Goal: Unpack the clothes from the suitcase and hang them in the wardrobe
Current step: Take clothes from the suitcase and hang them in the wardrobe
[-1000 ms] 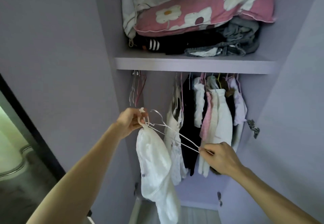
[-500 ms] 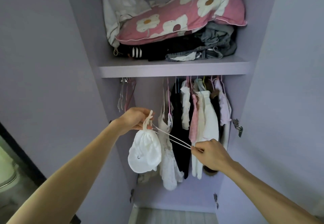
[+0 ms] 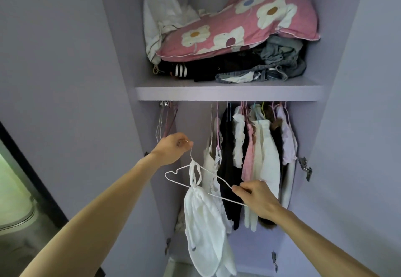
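Hanger point(image 3: 225, 199), white wire, slants down-right mid-frame, white garment point(image 3: 204, 222) dangling under it. Left hand point(image 3: 173, 148) fingers curl round the hook, nearer the free gap above btw empty hangers point(image 3: 162, 122) & hung clothes point(image 3: 262, 153); right hand point(image 3: 256, 198) pinches low end.

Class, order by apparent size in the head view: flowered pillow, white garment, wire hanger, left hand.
1. flowered pillow
2. white garment, though nearness to the camera enlarges it
3. wire hanger, by span
4. left hand
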### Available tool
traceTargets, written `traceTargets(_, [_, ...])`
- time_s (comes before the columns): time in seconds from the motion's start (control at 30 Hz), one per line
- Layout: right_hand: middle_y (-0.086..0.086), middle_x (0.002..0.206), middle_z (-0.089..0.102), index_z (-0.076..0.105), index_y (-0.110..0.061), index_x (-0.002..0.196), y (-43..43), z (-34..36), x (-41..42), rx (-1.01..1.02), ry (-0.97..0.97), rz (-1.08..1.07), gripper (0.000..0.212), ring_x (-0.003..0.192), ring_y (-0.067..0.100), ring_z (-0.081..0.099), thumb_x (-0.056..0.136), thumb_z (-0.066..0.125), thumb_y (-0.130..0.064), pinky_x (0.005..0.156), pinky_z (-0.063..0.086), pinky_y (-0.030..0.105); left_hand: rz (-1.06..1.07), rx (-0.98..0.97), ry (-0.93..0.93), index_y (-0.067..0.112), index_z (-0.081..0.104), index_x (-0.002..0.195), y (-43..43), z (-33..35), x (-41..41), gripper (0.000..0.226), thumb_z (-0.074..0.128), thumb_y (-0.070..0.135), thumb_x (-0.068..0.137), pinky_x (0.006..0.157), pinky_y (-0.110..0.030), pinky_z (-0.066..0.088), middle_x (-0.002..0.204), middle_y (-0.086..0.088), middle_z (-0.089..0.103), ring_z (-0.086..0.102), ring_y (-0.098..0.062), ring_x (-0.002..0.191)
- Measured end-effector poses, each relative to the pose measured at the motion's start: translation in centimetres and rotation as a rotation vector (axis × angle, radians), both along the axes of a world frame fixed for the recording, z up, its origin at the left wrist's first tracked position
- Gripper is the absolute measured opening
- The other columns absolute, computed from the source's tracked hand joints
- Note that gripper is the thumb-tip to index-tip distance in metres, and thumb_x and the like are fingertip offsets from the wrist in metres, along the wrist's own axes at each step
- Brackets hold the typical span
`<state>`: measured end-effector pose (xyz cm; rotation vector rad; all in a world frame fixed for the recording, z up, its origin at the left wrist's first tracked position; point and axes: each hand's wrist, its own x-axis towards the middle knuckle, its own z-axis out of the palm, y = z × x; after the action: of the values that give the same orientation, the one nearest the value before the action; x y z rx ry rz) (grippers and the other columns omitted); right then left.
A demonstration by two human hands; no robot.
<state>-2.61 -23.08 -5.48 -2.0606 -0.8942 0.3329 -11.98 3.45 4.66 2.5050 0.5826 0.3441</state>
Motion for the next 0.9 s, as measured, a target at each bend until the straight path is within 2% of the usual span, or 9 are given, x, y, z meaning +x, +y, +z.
traceTargets(0.1, [-0.006,0.049,0.025,0.028,-0.015,0.056,2.0,0.3,-0.6,0.050,0.027,-0.026,0.053,0.050,0.012,0.026,0.097,0.057,-0.032,0.051,0.026,0.027,0.004,0.056,-0.068,0.035,0.046,0.140,0.7,-0.5,0.2,0.040,0.050,0.034,0.100,0.093,-0.030,0.043,0.135,-0.002,0.053,0.057,-0.022,0.116])
traceTargets(0.17, [-0.009,0.045,0.026,0.028,-0.016,0.056,3.8,0.6,-0.9,0.069,0.038,-0.068,0.052,0.047,0.010,0.026,0.099,0.054,-0.031,0.048,0.025,0.023,0.014,0.176,0.003,0.040,0.030,0.149,2.0,-0.8,-0.1,0.056,0.051,0.035,0.097,0.103,-0.040,0.044,0.151,-0.001,0.037,0.052,-0.024,0.124])
traceTargets(0.23, [-0.010,0.043,0.027,0.028,-0.016,0.057,6.4,0.9,-0.8,0.065,0.044,-0.134,0.051,0.045,0.008,0.026,0.100,0.051,-0.032,0.045,0.026,0.020,0.075,0.326,0.091,0.040,0.023,0.152,3.9,-1.0,-0.8,0.065,0.052,0.036,0.094,0.113,-0.048,0.034,0.158,-0.001,0.028,0.039,-0.027,0.137])
traceTargets(0.4, [-0.009,0.037,0.036,0.033,-0.017,0.052,13.5,1.3,0.3,0.020,0.078,-0.249,0.054,0.041,0.008,0.034,0.101,0.047,-0.034,0.045,0.027,0.022,0.167,0.668,0.307,0.037,0.030,0.149,9.3,-1.7,-1.7,0.058,0.046,0.038,0.093,0.120,-0.054,0.006,0.156,-0.005,0.030,0.012,-0.028,0.149])
traceTargets(0.5, [-0.005,0.048,0.047,0.043,-0.014,0.055,17.4,1.5,1.3,0.034,0.057,-0.287,0.050,0.043,0.011,0.042,0.102,0.045,-0.031,0.042,0.030,0.021,0.195,0.769,0.351,0.033,0.033,0.149,12.2,-2.2,-1.2,0.057,0.046,0.038,0.093,0.119,-0.059,-0.001,0.162,-0.006,0.017,-0.004,-0.027,0.151])
traceTargets(0.57, [0.001,0.058,0.054,0.048,-0.011,0.059,20.0,1.6,2.5,0.027,0.043,-0.322,0.047,0.050,0.013,0.048,0.102,0.042,-0.030,0.047,0.037,0.024,0.213,0.816,0.380,0.030,0.029,0.152,13.8,-2.6,-0.5,0.060,0.045,0.038,0.095,0.119,-0.060,-0.004,0.165,-0.007,0.008,-0.010,-0.028,0.152])
traceTargets(0.67, [0.007,0.068,0.059,0.048,-0.013,0.059,24.1,0.8,5.0,0.033,-0.005,-0.363,0.047,0.069,0.025,0.058,0.101,0.040,-0.031,0.066,0.046,0.035,0.274,0.930,0.418,0.029,0.027,0.154,16.3,-4.3,0.6,0.063,0.046,0.042,0.095,0.117,-0.063,-0.011,0.166,-0.008,0.003,-0.013,-0.032,0.151])
traceTargets(0.8, [0.009,0.076,0.057,0.056,-0.010,0.069,28.2,-0.5,8.8,0.023,-0.086,-0.406,0.042,0.072,0.027,0.054,0.102,0.037,-0.029,0.069,0.038,0.033,0.375,1.089,0.364,0.027,0.028,0.154,19.6,-6.2,1.7,0.061,0.038,0.044,0.097,0.115,-0.064,-0.015,0.165,-0.012,0.007,-0.009,-0.036,0.151])
traceTargets(0.9, [0.018,0.093,0.065,0.062,-0.006,0.076,30.3,-1.6,11.6,0.093,-0.115,-0.448,0.039,0.089,0.035,0.059,0.099,0.038,-0.026,0.078,0.046,0.036,0.429,1.253,0.388,0.021,0.020,0.157,21.8,-7.8,1.6,0.064,0.028,0.048,0.099,0.114,-0.063,-0.019,0.165,-0.016,0.000,-0.012,-0.038,0.151])
